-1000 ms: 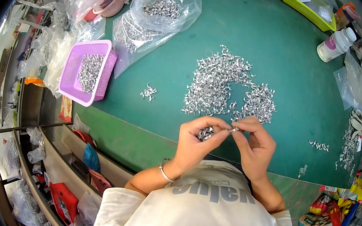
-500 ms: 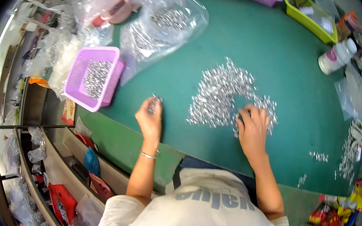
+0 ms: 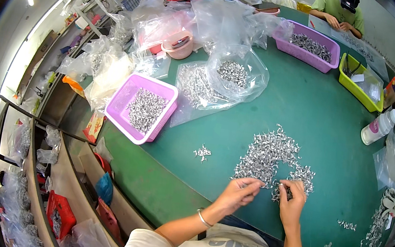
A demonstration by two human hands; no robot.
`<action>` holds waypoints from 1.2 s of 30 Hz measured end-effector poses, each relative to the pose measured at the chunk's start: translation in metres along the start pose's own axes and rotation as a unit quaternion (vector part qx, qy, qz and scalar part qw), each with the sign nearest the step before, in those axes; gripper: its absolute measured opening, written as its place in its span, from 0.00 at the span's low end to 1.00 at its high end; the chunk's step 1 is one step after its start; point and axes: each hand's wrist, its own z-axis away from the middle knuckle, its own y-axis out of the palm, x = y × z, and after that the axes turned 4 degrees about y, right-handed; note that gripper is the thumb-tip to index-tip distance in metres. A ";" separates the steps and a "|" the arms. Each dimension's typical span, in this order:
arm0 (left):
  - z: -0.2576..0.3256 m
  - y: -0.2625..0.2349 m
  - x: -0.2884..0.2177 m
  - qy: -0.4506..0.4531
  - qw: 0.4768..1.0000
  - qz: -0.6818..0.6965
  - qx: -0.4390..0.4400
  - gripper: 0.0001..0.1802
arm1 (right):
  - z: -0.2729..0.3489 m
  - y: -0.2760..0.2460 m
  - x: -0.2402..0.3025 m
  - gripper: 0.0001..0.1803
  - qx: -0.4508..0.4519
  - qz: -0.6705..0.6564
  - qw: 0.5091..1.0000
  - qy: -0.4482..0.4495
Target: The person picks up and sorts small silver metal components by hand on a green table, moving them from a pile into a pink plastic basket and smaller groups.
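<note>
A heap of small curved silver metal parts (image 3: 264,159) lies on the green tabletop (image 3: 186,171). My left hand (image 3: 240,194) is at the heap's near edge, thumb and fingers pinched together; whatever is at their tips is too small to make out. Beside it on the right, my right hand (image 3: 291,201) curls around several of the same parts, which show between thumb and fingers. The two hands are close but apart. Off to the left sits a little cluster of the parts (image 3: 202,152), untouched by either hand.
At left stands a purple basket (image 3: 169,115) of similar parts, beside an open clear bag (image 3: 256,88) holding more. Farther back are another purple basket (image 3: 330,63), a yellow-green tray (image 3: 354,91) and a white bottle (image 3: 378,127). A co-worker (image 3: 339,15) sits at the far side.
My left hand has gone from the left side to the heap, leaving a small cluster of parts on the table. My view has lifted, bringing in the co-worker at the far side.
</note>
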 end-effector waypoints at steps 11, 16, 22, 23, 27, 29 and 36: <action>-0.001 0.019 0.012 -0.062 0.996 -0.033 0.053 0.11 | 0.018 -0.009 0.013 0.06 0.028 -0.194 0.978 0.078; 0.001 0.024 0.009 -0.063 0.994 -0.043 0.075 0.10 | 0.016 -0.016 0.019 0.06 0.032 -0.157 0.987 0.033; 0.008 0.034 -0.002 0.052 0.969 -0.236 0.047 0.08 | 0.018 -0.021 0.032 0.07 0.022 -0.142 0.988 0.047; 0.009 0.034 -0.003 0.098 0.959 -0.259 0.054 0.08 | 0.019 -0.020 0.031 0.07 0.028 -0.138 0.989 0.042; 0.011 0.034 -0.001 0.189 0.939 -0.281 0.062 0.07 | 0.021 -0.022 0.032 0.07 0.039 -0.144 0.988 0.047; 0.013 0.039 -0.003 0.195 0.934 -0.292 0.061 0.07 | 0.022 -0.025 0.032 0.07 0.026 -0.164 0.984 0.058; 0.021 0.042 -0.007 0.160 0.955 -0.249 -0.002 0.07 | 0.025 -0.019 0.030 0.06 0.017 -0.248 0.963 0.103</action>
